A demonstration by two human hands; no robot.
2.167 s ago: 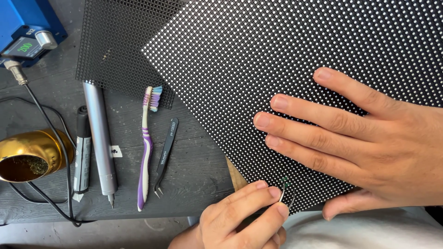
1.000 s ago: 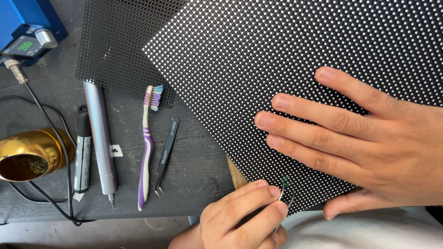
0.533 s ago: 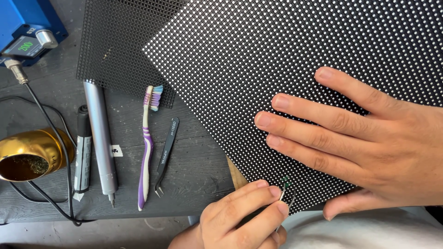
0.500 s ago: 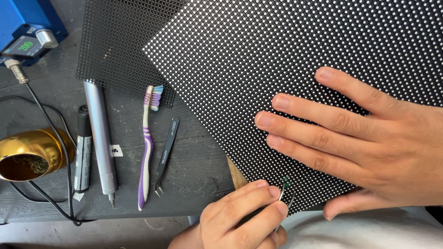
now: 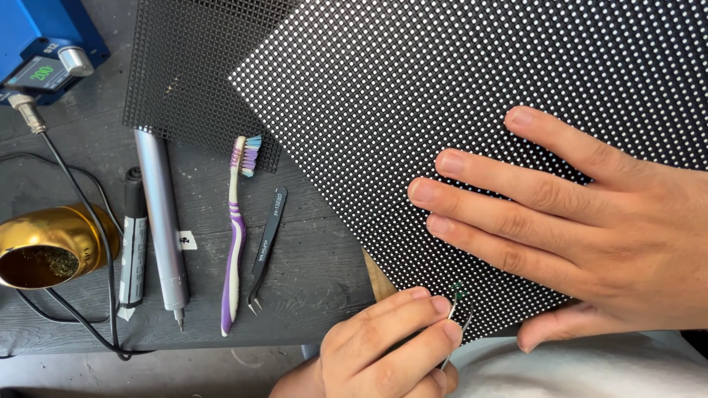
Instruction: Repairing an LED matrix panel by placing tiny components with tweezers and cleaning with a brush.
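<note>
Pinching fine tweezers (image 5: 456, 324) in clamped fingers (image 5: 413, 318), the left hand (image 5: 383, 354) could slip and scratch the dotted panel (image 5: 457, 88) if the flat, spread right hand (image 5: 582, 228) lets it shift.

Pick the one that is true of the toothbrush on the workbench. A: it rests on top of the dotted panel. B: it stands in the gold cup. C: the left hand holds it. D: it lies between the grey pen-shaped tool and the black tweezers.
D: the purple and white toothbrush lies flat on the bench, with the grey pen-shaped tool on one side and the black tweezers on the other.
</note>
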